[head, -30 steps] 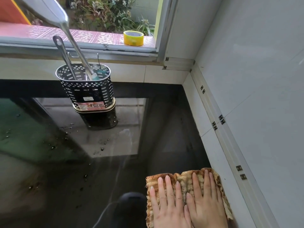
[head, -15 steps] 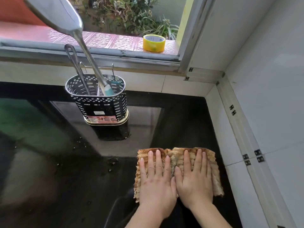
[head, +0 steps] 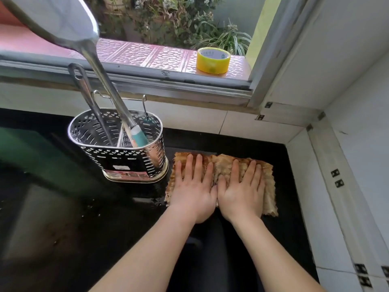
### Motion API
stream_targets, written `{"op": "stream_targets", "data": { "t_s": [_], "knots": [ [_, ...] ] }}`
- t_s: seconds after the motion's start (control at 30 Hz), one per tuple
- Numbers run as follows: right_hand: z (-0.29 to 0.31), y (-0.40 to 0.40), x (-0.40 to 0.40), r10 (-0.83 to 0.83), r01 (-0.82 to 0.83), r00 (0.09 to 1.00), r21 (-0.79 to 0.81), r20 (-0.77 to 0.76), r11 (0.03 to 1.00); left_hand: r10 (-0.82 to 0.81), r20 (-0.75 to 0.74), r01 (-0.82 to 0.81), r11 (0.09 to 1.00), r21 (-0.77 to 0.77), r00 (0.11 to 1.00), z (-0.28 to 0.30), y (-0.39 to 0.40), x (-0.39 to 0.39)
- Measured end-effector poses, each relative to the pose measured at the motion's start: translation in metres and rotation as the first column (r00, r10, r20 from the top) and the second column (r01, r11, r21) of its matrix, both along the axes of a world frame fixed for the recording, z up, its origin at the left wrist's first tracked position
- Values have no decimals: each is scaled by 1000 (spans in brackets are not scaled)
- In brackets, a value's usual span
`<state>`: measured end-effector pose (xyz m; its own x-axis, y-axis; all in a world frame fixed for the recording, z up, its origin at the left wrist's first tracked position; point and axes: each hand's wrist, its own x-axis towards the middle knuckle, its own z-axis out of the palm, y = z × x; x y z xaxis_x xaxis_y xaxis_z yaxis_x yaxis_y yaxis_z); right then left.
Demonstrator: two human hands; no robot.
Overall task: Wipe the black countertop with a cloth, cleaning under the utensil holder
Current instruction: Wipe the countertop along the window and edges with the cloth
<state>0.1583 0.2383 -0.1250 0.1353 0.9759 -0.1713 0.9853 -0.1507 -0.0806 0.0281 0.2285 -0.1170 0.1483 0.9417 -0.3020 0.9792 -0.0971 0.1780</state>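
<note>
A brown folded cloth (head: pixel 266 180) lies flat on the glossy black countertop (head: pixel 63 218), near the back right corner. My left hand (head: pixel 192 186) and my right hand (head: pixel 242 190) press down on it side by side, fingers straight and spread. Just left of the cloth stands the perforated metal utensil holder (head: pixel 117 157), almost touching the cloth's left edge. It holds a large steel ladle (head: pixel 69 26) and another metal utensil (head: pixel 88 95).
White tiled walls (head: pixel 347 165) close off the back and right of the counter. A yellow tape roll (head: pixel 212 60) sits on the window sill behind. Small crumbs and droplets dot the counter to the left of the cloth.
Both hands have pushed the cloth away from me, from the front edge to the back of the counter beside the utensil holder. The holder has not moved.
</note>
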Motion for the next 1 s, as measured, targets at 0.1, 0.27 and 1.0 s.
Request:
{"op": "stream_targets", "data": {
  "t_s": [0.1, 0.27, 1.0],
  "knots": [
    [-1, 26, -4, 8, -8, 1000, 6, -3, 1000, 10, 0, -10, 1000, 20, 1000, -3, 25, -3],
    [-6, 61, -9, 16, -16, 1000, 16, -15, 1000, 31, -32, -30, 999, 41, 999, -5, 58, -8],
    [-9, 43, -8, 45, -44, 998, 38, -38, 998, 31, -16, -30, 996, 82, 999, -7, 37, -7]
  ]
}}
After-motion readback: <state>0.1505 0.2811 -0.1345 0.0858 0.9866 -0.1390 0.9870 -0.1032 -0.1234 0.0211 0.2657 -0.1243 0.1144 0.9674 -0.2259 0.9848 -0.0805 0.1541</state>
